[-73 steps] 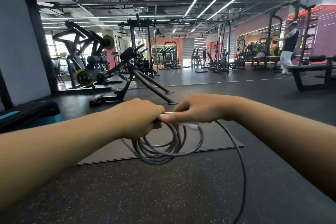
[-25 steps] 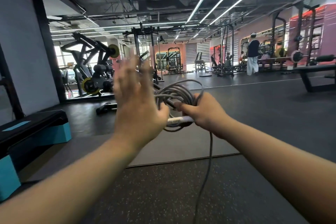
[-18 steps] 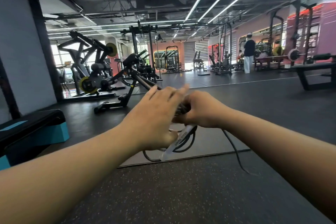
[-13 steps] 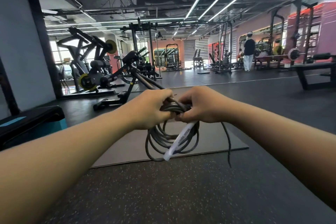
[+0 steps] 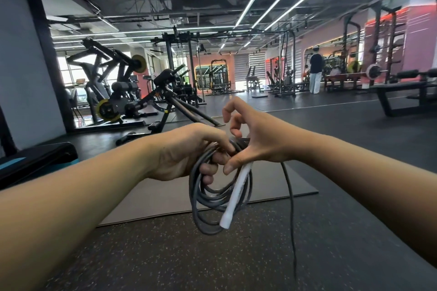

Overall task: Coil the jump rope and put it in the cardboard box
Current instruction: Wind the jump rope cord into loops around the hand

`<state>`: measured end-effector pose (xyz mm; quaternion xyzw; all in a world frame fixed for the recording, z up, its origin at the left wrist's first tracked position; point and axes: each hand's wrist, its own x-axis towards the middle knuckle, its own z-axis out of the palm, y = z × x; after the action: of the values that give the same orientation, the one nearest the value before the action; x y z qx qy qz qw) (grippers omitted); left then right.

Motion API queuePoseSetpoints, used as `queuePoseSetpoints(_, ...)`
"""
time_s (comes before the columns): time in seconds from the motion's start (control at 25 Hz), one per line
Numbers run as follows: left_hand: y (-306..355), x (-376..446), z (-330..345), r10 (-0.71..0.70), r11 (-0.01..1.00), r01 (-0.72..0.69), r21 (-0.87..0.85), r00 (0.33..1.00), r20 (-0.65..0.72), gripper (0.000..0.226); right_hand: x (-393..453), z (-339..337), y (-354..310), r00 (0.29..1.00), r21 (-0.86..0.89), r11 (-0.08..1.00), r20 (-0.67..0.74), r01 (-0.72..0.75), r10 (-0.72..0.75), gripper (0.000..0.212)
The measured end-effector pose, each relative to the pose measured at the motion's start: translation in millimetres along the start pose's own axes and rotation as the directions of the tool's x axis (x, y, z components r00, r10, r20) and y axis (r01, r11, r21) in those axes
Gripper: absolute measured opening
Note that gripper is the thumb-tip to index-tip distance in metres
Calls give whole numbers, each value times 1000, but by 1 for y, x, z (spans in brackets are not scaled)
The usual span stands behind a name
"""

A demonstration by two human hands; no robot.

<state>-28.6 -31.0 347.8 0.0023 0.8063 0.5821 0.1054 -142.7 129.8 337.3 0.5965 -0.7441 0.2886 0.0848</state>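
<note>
L hand (image 5: pixel 186 151) grips coiled jump rope (image 5: pixel 210 198), R hand (image 5: pixel 257 142) loose

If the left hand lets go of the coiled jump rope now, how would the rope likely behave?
Probably floppy: the jump rope sags in loose loops below the left hand. The loops would likely spring apart, as nothing binds them. The white handle looks rigid and hangs down.

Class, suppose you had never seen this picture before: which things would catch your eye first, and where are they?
First, the two hands meeting in the middle: the left hand grips a bundle of grey rope loops, and the right hand is beside it with fingers spread. Next, the white handle slanting down across the loops, and a loose strand hanging toward the speckled floor.
</note>
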Motion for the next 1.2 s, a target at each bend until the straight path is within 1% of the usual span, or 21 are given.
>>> queuePoseSetpoints(0.08, 5, 1, 3, -83, 991, 82, 105, 997, 3, 33, 0, 1, -3, 999, -59, 997, 13, 48, -47, 97)
queuePoseSetpoints(0.12, 6, 2, 4, -94, 980, 96, 177, 995, -22, 38, 0, 2, -6, 998, -76, 995, 17, 67, -66, 107)
queuePoseSetpoints(0.16, 7, 3, 5, -85, 973, 93, 211, 995, -47, 40, -1, 3, -8, 996, -64, 994, 16, 91, -91, 118)
queuePoseSetpoints(0.24, 6, 4, 5, -35, 983, 46, 178, 997, -63, 50, -4, 4, -8, 990, -18, 990, -22, 138, -138, 135)
queuePoseSetpoints(0.28, 4, 3, 3, -8, 990, 15, 144, 999, -52, 51, -5, 4, -7, 988, -20, 989, -48, 148, -149, 140)
queuePoseSetpoints(0.32, 3, 2, 2, 11, 993, -6, 120, 999, -39, 46, -7, 5, -8, 987, -35, 989, -66, 146, -148, 144)
queuePoseSetpoints(0.4, 1, 1, 3, 16, 995, -16, 99, 1000, 1, 21, -9, 6, -14, 988, -88, 989, -85, 123, -130, 149)
queuePoseSetpoints(0.44, -2, 2, 4, 6, 997, -9, 76, 999, 40, 16, -10, 7, -16, 988, -122, 986, -92, 113, -125, 149)
queuePoseSetpoints(0.48, -5, 2, 4, -5, 999, 2, 37, 997, 73, 17, -10, 7, -17, 987, -155, 982, -99, 109, -126, 149)
queuePoseSetpoints(0.56, -13, 3, 2, -10, 996, 20, -89, 994, 112, 19, -9, 7, -18, 983, -179, 976, -114, 123, -145, 144)
queuePoseSetpoints(0.64, -22, 4, 4, 8, 975, 23, -221, 990, 137, 15, -5, 6, -18, 980, -155, 979, -131, 130, -151, 137)
queuePoseSetpoints(0.68, -26, 4, 7, 21, 964, 16, -266, 991, 134, 12, -3, 7, -17, 983, -124, 985, -131, 116, -132, 133)
queuePoseSetpoints(0.76, -36, 4, 9, 70, 951, -42, -306, 994, 81, 10, -5, 11, -10, 990, -35, 997, -118, 67, -70, 122)
queuePoseSetpoints(0.8, -40, 4, 6, 99, 949, -82, -303, 994, 42, 11, -8, 12, -3, 993, 10, 999, -116, 30, -29, 112)
queuePoseSetpoints(0.84, -43, 1, -1, 121, 952, -117, -281, 993, -2, 14, -12, 12, 4, 993, 51, 998, -113, -22, 28, 98)
queuePoseSetpoints(0.96, -43, -9, -28, 153, 971, -174, -166, 980, -130, 21, -21, 3, 26, 968, 247, 942, -46, -228, 246, 41)
queuePoseSetpoints(1.0, -41, -13, -36, 171, 964, -203, -173, 968, -183, 24, -21, 0, 34, 955, 288, 918, -39, -272, 295, 35)
queuePoseSetpoints(1.08, -38, -16, -47, 239, 906, -329, -268, 918, -316, 29, -23, 0, 46, 929, 346, 881, -62, -323, 365, 43)
queuePoseSetpoints(1.16, -35, -15, -53, 302, 793, -494, -358, 827, -473, 25, -25, 3, 54, 904, 459, 826, -102, -327, 415, 45)
queuePoseSetpoints(1.2, -34, -12, -55, 309, 731, -560, -390, 781, -542, 21, -24, 7, 56, 892, 543, 778, -109, -315, 438, 45)
